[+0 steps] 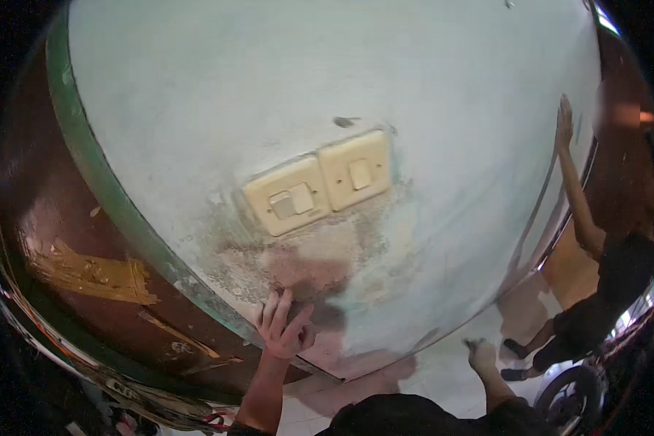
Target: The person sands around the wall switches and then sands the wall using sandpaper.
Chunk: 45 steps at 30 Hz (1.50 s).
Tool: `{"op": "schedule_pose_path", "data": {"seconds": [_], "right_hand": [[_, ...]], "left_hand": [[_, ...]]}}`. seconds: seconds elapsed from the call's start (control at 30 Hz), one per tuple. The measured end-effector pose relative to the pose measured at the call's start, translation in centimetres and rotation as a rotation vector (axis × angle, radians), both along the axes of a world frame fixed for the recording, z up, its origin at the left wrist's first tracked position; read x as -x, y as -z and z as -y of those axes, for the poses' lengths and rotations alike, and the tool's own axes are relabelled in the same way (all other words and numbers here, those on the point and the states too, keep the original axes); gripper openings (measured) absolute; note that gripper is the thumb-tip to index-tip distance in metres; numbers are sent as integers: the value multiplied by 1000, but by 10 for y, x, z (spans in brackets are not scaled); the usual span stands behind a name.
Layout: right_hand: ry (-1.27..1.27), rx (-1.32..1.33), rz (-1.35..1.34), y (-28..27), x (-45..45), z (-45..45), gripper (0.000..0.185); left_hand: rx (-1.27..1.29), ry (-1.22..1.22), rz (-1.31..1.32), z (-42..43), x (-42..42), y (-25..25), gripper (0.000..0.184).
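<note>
Two cream switch plates are fixed side by side on a pale, stained wall. Below them the paint is worn and discoloured, with dark specks. My left hand is raised in front of this worn patch with its fingers apart and nothing in them; whether it touches the wall I cannot tell. Lower right, over the light floor, is my right hand, its fingers closed round a small dark thing too small to name.
A dark brown door with a green frame stands at the left. Cables run at the lower left. At the right another person has a hand on the wall, near a wheel and light floor tiles.
</note>
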State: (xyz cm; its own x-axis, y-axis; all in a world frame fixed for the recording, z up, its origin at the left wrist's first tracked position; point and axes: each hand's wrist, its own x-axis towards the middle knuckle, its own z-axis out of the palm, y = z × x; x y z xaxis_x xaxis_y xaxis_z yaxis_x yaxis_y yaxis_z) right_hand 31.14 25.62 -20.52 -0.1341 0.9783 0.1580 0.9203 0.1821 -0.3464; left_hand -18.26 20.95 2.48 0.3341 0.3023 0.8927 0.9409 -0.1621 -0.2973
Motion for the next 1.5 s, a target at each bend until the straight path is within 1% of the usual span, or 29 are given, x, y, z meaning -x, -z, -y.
{"op": "schedule_pose_path", "data": {"seconds": [0.03,0.07,0.1,0.17,0.2,0.23,0.27,0.33,0.37,0.4,0.43,0.47,0.5,0.57,0.6,0.63,0.67,0.77,0.8,0.93,1.03,1.1,1.13,1.17,1.23,1.27,1.37,1.43,1.5], "right_hand": [[58,181,153,53,-28,24,24],[100,393,113,99,-60,52,31],[-16,437,329,157,-96,81,49],[-12,805,479,200,-150,126,60],[195,775,450,201,-162,150,60],[404,741,417,213,-178,174,62],[407,749,411,228,-188,189,62],[359,351,149,275,-215,211,59],[374,358,152,285,-224,208,59],[228,668,211,276,-229,194,58],[73,969,262,275,-232,180,59],[272,984,209,286,-229,171,66],[284,983,210,295,-227,168,66],[203,573,263,293,-211,165,50],[209,570,262,274,-216,170,50],[409,640,152,238,-196,158,41],[608,703,37,172,-151,147,38],[546,573,31,194,-153,156,48],[470,604,79,190,-157,164,69],[329,734,211,204,-174,179,70],[473,746,205,235,-189,194,69],[651,794,51,248,-198,195,65],[477,924,38,208,-200,191,61],[476,918,47,233,-218,189,61],[-116,506,562,318,-255,197,28],[108,706,562,306,-238,184,15],[-54,714,638,271,-230,161,16],[-81,582,634,241,-225,168,18],[282,553,260,216,-220,159,22]], "left_hand": [[41,121,44,-3,-10,-16,40],[84,237,92,-6,-20,-33,39],[95,237,87,-10,-28,-49,39],[200,365,-159,-22,-50,-82,38],[208,364,-165,-26,-62,-95,38],[201,347,-305,-29,-75,-105,38],[190,334,-443,-35,-86,-112,40],[179,359,-540,-56,-103,-116,42],[165,370,-630,-65,-113,-117,44],[163,385,-625,-71,-125,-122,44],[289,313,-588,-76,-139,-130,46],[417,240,-548,-80,-150,-134,48],[412,250,-544,-84,-157,-135,48],[404,77,-459,-93,-170,-134,55],[400,82,-460,-98,-173,-131,55],[471,87,-467,-103,-174,-127,59],[540,91,-476,-109,-175,-124,63],[590,78,-518,-117,-178,-119,68],[582,78,-519,-117,-181,-120,68],[574,70,-564,-118,-179,-118,70],[554,32,-602,-115,-172,-116,71],[557,2,-613,-111,-163,-112,71],[567,14,-618,-109,-157,-110,70],[578,26,-622,-108,-153,-109,70],[585,18,-620,-104,-146,-109,70],[599,16,-628,-101,-144,-109,70],[580,0,-651,-94,-138,-114,72],[579,-18,-669,-93,-136,-122,71],[581,-41,-684,-89,-135,-134,71]]}}
